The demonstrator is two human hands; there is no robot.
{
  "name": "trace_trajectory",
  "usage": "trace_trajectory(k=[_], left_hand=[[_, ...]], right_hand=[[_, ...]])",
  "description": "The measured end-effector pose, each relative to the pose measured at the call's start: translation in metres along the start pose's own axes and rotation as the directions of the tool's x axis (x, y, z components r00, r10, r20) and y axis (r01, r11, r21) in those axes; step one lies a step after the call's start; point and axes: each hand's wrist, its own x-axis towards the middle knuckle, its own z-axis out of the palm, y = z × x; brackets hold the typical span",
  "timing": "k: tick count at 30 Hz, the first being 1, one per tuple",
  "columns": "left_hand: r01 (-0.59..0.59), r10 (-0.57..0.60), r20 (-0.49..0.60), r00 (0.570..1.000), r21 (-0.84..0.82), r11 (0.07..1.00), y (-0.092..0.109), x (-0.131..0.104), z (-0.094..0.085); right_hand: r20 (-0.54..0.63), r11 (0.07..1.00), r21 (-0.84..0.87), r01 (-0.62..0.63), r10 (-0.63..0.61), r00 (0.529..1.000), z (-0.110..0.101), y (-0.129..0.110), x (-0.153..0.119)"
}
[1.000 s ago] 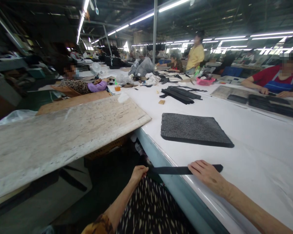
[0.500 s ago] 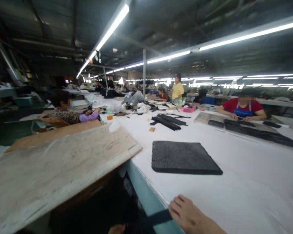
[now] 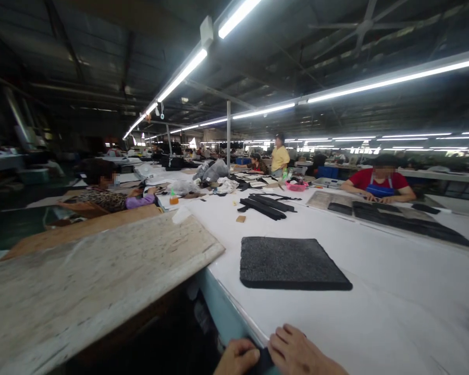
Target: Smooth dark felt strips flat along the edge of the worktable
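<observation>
At the near edge of the white table, a dark strip of material [image 3: 263, 359] runs between my two hands. My left hand [image 3: 238, 357] is closed, thumb against the curled fingers, and grips the strip just off the edge. Close beside it, my right hand [image 3: 295, 351] rests on the table edge with bent fingers, closed over the other end of the strip. Most of the strip is hidden under my hands and below the frame. A thick dark grey rectangular slab or stack [image 3: 293, 263] lies flat on the table beyond my hands.
Black strips [image 3: 268, 205] lie farther back beside a small tan block [image 3: 241, 219]. A worn board [image 3: 113, 276] juts in from the left. One co-worker in red [image 3: 379, 185] sits across at right; another person [image 3: 113, 195] sits at left. A pink basket [image 3: 296, 185] stands farther off.
My left hand has come up and right, close to my right hand, so less of the strip shows between them. The view has tilted up slightly.
</observation>
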Motion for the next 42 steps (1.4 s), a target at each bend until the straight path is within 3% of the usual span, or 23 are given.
trace_trajectory(k=[3, 6, 10, 16, 24, 30, 38, 42], left_hand=[[0.018, 0.000, 0.102, 0.995, -0.170, 0.985, 0.009, -0.004, 0.011], [0.034, -0.008, 0.111, 0.994, -0.226, 0.974, 0.017, -0.012, 0.015], [0.094, -0.063, 0.131, 0.989, -0.252, 0.963, 0.024, -0.014, 0.021], [0.109, -0.074, 0.131, 0.989, -0.281, 0.954, 0.017, -0.010, 0.025], [0.121, -0.104, 0.081, 0.991, -0.242, 0.963, 0.008, -0.025, 0.007], [0.098, -0.088, 0.074, 0.993, -0.145, 0.985, 0.020, -0.043, -0.008], [0.091, -0.086, 0.080, 0.993, -0.058, 0.994, 0.038, -0.055, -0.010], [0.083, -0.083, 0.031, 0.996, 0.000, 0.997, 0.039, -0.061, -0.012]], right_hand=[[0.131, 0.996, 0.085, -0.013, 0.002, 0.991, -0.012, 0.001, -0.005], [0.206, 0.991, 0.129, -0.034, 0.007, 0.978, -0.027, 0.007, -0.011], [0.194, 0.994, 0.105, -0.042, 0.021, 0.981, -0.040, 0.019, -0.023], [0.192, 0.998, 0.063, 0.018, -0.030, 0.981, -0.048, 0.022, -0.025], [0.204, 0.980, 0.133, 0.147, -0.172, 0.964, -0.048, 0.013, -0.002], [0.206, 0.991, 0.100, 0.087, -0.106, 0.973, -0.048, 0.016, -0.015], [0.264, 1.000, -0.012, -0.003, 0.006, 0.965, -0.051, 0.024, -0.043], [0.309, 0.987, 0.003, -0.163, 0.154, 0.939, -0.060, 0.033, -0.060]])
